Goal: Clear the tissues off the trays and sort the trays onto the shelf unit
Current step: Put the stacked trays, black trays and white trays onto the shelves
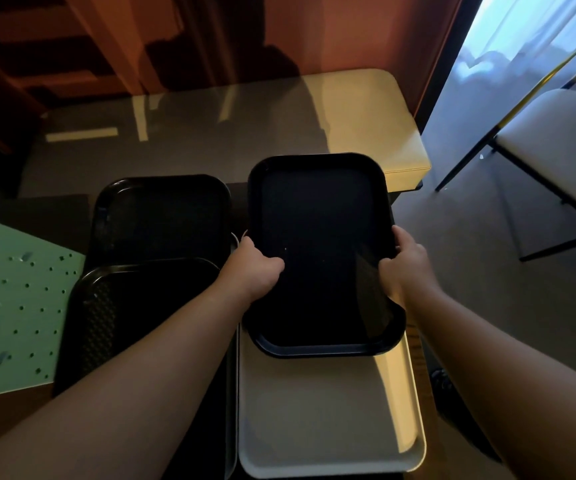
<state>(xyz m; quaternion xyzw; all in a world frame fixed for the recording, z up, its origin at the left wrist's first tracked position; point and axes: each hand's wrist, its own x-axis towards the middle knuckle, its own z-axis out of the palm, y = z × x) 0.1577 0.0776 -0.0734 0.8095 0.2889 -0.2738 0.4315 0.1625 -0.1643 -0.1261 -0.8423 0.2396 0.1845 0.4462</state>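
Observation:
A dark navy tray (pixel 321 237) is held above a white tray (pixel 328 410). My left hand (pixel 257 268) grips its left rim and my right hand (pixel 406 265) grips its right rim. The navy tray is empty and overlaps the far end of the white tray. Two black trays lie to the left, one at the back (pixel 161 213) and one nearer (pixel 134 306), partly under my left forearm. No tissue shows on any tray. No shelf unit can be made out.
A green perforated surface (pixel 9 299) sits at the far left. A grey table with a cream end (pixel 366 112) stands beyond the trays. A chair with a white seat and black legs (pixel 556 133) stands at the right on the carpet.

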